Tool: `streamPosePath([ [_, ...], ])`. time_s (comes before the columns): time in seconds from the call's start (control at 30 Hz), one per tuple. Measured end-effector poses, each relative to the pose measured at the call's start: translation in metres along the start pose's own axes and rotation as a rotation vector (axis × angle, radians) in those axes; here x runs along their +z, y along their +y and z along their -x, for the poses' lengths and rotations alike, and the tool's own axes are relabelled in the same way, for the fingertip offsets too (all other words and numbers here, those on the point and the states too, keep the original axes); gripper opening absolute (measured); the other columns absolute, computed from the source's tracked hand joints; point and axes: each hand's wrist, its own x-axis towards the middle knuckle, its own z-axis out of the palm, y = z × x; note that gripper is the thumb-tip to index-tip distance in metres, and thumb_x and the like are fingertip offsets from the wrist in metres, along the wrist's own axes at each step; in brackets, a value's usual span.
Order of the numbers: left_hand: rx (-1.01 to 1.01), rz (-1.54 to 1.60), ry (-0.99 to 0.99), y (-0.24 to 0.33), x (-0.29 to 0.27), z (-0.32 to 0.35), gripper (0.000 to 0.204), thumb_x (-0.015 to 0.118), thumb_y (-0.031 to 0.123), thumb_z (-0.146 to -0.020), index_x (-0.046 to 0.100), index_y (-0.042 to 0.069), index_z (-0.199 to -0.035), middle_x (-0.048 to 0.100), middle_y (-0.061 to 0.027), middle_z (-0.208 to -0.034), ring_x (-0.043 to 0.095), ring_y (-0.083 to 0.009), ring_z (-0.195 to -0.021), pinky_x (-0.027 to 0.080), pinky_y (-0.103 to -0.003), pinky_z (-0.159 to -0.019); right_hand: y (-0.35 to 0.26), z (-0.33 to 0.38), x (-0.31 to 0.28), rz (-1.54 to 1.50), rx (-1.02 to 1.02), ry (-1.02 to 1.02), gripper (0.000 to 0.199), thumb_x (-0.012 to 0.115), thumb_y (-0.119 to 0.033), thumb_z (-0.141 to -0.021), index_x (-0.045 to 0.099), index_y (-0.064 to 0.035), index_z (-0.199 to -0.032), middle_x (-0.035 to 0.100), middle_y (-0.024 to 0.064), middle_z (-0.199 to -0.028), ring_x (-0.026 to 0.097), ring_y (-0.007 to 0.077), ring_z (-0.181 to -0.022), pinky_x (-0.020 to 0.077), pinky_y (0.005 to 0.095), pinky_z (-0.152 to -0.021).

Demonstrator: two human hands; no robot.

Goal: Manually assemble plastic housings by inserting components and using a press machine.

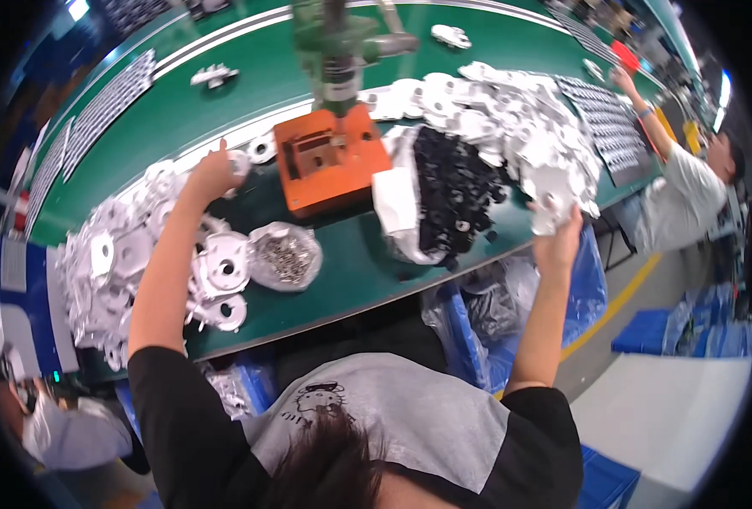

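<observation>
Where white parts (pixel 511 110) pile, hands (pixel 210 174) rest on green bench (pixel 223 110).

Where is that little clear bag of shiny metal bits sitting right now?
In the head view, the clear bag of metal bits lies on the green table, left of centre, just below the orange fixture block and beside the left pile of white discs.

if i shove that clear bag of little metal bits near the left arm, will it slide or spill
The clear bag looks soft and slumped, so it would probably sag and drag on the green table rather than slide cleanly. Packed with small metal pieces, it is likely heavy for its size. Its top seems gathered, so spilling seems unlikely, though I cannot tell if it is sealed.
</observation>
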Motion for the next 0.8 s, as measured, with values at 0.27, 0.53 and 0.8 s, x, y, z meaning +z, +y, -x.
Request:
streamPosePath([
  [0.27,-0.007,1.629,-0.093,0.087,-0.062,0.053,0.036,0.052,0.023,-0.086,0.049,-0.001,-0.113,0.056,-0.0141,-0.105,0.058,-0.0233,-0.088,0.053,-0.038,-0.069,-0.015,0.052,0.107,0.421,-0.279,-0.849,0.035,0.056,-0.027,-0.081,0.061,0.0035,-0.098,0.059,0.0167,-0.102,0.057,0.0164,-0.086,0.0452,0.0251,-0.072],
  [0.53,0.263,1.647,-0.31,0.187,-0.056,0.138,0.033,0.051,0.019,-0.091,0.041,0.006,-0.119,0.054,-0.0076,-0.102,0.054,-0.0133,-0.092,0.044,-0.027,-0.078,0.013,0.094,0.193,0.519,-0.063,-0.888,0.046,0.071,-0.026,-0.074,0.045,-0.0023,-0.104,0.052,0.0108,-0.099,0.056,0.0132,-0.076,0.0466,0.0271,-0.062],
  [0.8,0.165,1.718,-0.264,0.183,-0.047,0.152,0.032,0.051,0.021,-0.091,0.047,0.007,-0.119,0.056,-0.0054,-0.099,0.052,-0.0097,-0.093,0.042,-0.024,-0.08,0.016,0.09,0.204,0.803,0.056,-1.01,0.04,0.066,-0.026,-0.073,0.048,-0.0012,-0.099,0.053,0.0082,-0.091,0.053,0.0122,-0.08,0.0461,0.0255,-0.067],
])
